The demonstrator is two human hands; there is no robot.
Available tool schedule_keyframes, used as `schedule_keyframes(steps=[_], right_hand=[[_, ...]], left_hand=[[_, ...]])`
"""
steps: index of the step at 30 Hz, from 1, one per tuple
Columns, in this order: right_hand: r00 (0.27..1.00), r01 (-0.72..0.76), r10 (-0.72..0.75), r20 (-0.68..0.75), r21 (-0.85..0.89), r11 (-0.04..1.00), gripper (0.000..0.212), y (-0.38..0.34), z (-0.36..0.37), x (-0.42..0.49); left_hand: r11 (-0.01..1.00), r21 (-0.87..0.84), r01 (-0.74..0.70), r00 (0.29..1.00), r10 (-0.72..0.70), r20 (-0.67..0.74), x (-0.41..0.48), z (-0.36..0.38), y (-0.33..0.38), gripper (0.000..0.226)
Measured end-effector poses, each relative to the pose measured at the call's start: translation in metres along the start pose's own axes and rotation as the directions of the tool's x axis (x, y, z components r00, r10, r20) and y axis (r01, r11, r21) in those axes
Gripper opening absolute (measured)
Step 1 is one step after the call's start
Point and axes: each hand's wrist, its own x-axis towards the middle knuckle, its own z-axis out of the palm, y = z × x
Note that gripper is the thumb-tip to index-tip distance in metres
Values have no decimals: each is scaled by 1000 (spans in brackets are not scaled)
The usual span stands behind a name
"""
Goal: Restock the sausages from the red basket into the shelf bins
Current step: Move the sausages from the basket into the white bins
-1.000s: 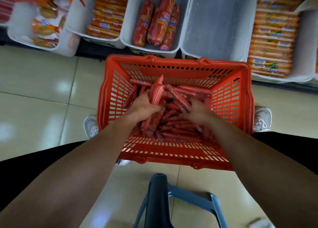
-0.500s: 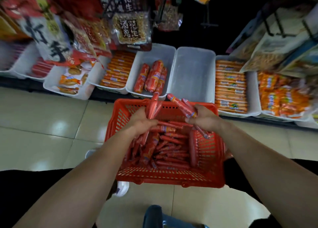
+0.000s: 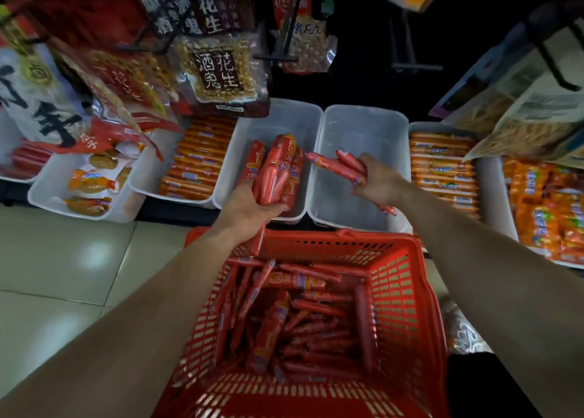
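Observation:
The red basket (image 3: 407,294) sits on the floor in front of me with several red sausages (image 3: 294,319) piled inside. My left hand (image 3: 249,212) grips a bunch of thick red sausages (image 3: 268,180) over the white bin (image 3: 303,117) that holds a few large red sausages (image 3: 290,155). My right hand (image 3: 379,180) grips a few thin sausages (image 3: 341,166) above the empty white bin (image 3: 392,127) to its right. One thin sausage hangs from my left hand over the basket's rim.
More white bins line the shelf: orange sausage packs (image 3: 196,161) on the left, orange packs (image 3: 442,165) on the right, snack bags (image 3: 91,180) at far left. Hanging peanut bags (image 3: 218,73) overlap the bins from above. The floor is pale tile (image 3: 79,259).
Both hands have lifted out of the basket with sausages and moved forward over the two middle bins. My view has tilted up toward the shelf.

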Motion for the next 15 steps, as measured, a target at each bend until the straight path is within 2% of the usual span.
schedule_keyframes(steps=[3, 6, 8, 11, 15], right_hand=[[998, -31, 34, 57, -46, 998, 49, 27, 18, 16], [979, -71, 87, 183, -93, 993, 70, 44, 34, 22], [972, -75, 91, 218, -80, 994, 80, 47, 42, 24], [984, -44, 52, 170, -49, 998, 70, 42, 46, 26], [971, 10, 6, 240, -65, 998, 53, 37, 37, 18]], left_hand=[[999, 45, 14, 1000, -14, -12, 19, 3, -8, 60], [996, 82, 25, 998, -20, -53, 32, 8, -16, 57], [994, 105, 26, 997, -19, -71, 36, 12, -19, 55], [993, 117, 25, 998, -18, -60, 39, 15, -19, 54], [988, 155, -14, 999, 19, -31, 38, 17, -3, 52]])
